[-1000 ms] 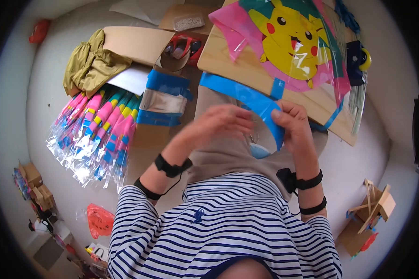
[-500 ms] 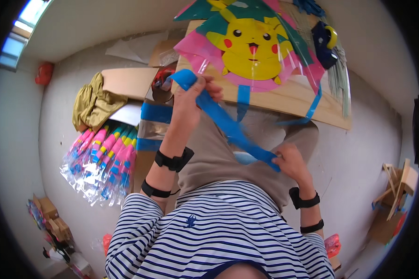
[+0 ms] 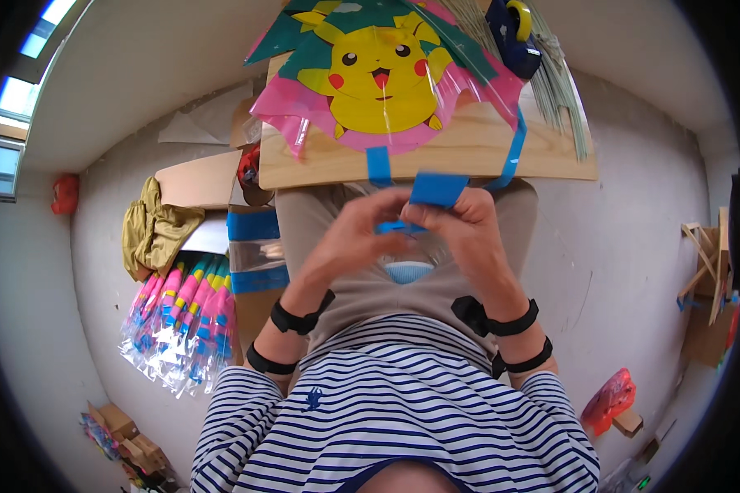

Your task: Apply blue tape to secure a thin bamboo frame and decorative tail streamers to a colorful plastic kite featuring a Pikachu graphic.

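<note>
My right hand (image 3: pixel 475 230) is closed on a blue plastic strip (image 3: pixel 438 190), gathered into a short, flat fold above the thumb. Close against it, my left hand (image 3: pixel 358 238) curves its fingers toward the strip; motion smears them, and I cannot tell whether they grip it. More blue strip shows between the two hands. Just beyond them, on the wooden table, lies a plastic kite (image 3: pixel 384 90) in pink and green with a yellow cartoon creature on it. Blue tails (image 3: pixel 379 166) hang from its near edge, one at the middle and one at the right.
A dark blue tape dispenser (image 3: pixel 514 41) with yellow tape and a bundle of thin sticks (image 3: pixel 557 90) lie on the right of the wooden table (image 3: pixel 321 171). At left stand a taped carton (image 3: pixel 255 226), several packed kites (image 3: pixel 185 316) and an olive cloth (image 3: pixel 152 226).
The stretched strip is now folded up small in my right hand. My hands have come together before the table edge, the left moving down and right, the right moving up. The view has shifted.
</note>
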{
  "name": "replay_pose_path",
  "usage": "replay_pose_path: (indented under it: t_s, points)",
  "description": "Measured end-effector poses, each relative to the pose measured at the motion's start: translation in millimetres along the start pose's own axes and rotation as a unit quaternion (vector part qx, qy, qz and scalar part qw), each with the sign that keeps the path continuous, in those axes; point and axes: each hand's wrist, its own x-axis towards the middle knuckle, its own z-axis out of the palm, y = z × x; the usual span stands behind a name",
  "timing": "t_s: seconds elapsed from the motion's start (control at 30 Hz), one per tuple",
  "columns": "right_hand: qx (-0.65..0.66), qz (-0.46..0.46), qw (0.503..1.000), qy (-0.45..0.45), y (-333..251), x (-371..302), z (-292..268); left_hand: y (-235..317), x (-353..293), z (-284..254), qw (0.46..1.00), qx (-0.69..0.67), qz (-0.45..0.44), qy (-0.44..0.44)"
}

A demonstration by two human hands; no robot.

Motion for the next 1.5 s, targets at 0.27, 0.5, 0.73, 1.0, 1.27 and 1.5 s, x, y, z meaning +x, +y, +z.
replay_pose_path:
  t_s: [0.27,0.5,0.73,1.0,1.27,1.5]
  points:
    - [-0.033,0.081,0.996,-0.008,11.4,-9.7,2.4,33.4,-3.3,0.9,0.983,-0.154,0.078,0.069]
    - [-0.063,0.078,0.993,-0.057,17.7,-15.1,-1.6,20.5,-0.6,3.0,0.979,-0.121,0.089,0.138]
    - [0.02,0.059,0.998,-0.019,1.9,-13.4,12.6,21.8,-0.1,6.0,0.969,-0.153,0.082,0.173]
    - [-0.011,0.026,0.999,0.035,-10.6,-3.1,3.9,11.7,12.3,7.1,0.968,-0.227,0.052,0.091]
    - [-0.009,-0.237,0.887,0.397,-58.7,22.8,-133.6,-42.4,-5.8,-30.0,0.985,-0.015,-0.147,-0.094]
    - [-0.158,0.019,0.899,0.407,26.7,-46.4,-201.8,-38.7,-39.5,-115.4,0.971,-0.119,-0.05,0.2]
